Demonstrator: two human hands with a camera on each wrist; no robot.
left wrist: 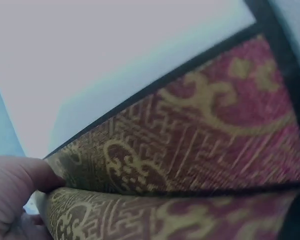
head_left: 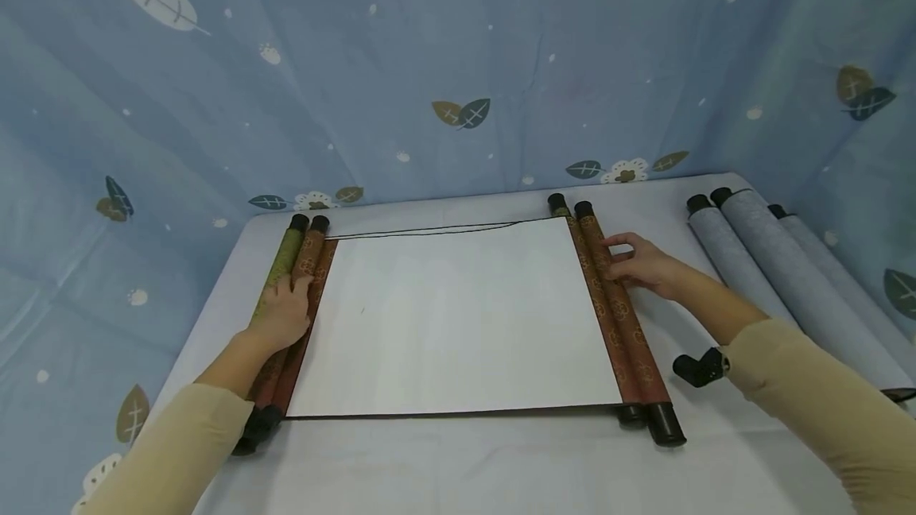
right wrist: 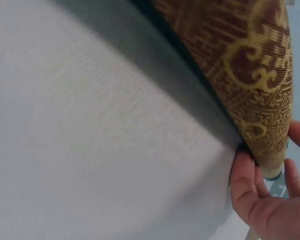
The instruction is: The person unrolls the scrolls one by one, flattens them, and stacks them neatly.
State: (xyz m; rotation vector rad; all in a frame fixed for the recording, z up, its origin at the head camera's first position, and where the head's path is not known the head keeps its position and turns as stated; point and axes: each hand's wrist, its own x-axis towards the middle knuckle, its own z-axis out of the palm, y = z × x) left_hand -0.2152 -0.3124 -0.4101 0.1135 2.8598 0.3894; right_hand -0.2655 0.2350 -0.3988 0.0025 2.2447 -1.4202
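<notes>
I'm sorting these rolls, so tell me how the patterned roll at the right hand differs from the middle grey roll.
The patterned roll is reddish brown with gold motifs; the grey roll looks plain. The patterned roll looks thinner than the grey roll. The right hand touches the patterned roll; no hand touches the grey roll. Both have black far ends.

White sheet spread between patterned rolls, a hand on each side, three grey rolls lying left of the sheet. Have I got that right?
One thing is off: the three grey rolls lie right of the white sheet, as the head view shows. The rest stands.
</notes>
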